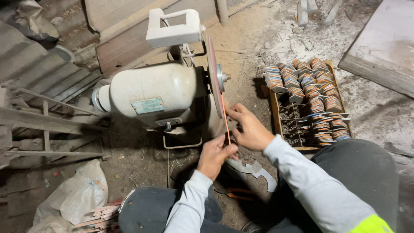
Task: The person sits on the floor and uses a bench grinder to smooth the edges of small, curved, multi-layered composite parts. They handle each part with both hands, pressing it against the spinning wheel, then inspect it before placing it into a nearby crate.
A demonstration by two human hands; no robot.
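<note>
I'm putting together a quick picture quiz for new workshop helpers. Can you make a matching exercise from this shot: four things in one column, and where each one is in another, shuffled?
Things:
1. thin orange strip
2. wooden crate of stacked pieces
3. white plastic bag
4. grinding disc

Places:
A. on the floor at the lower left
B. mounted on the side of the white motor
C. on the ground to the right of the machine
D. held between the left hand and the right hand

Pairs: 1-D, 2-C, 3-A, 4-B

Left hand (215,153) and right hand (248,127) close together, fingers pinched, grey-sleeved arms bent inward
</note>
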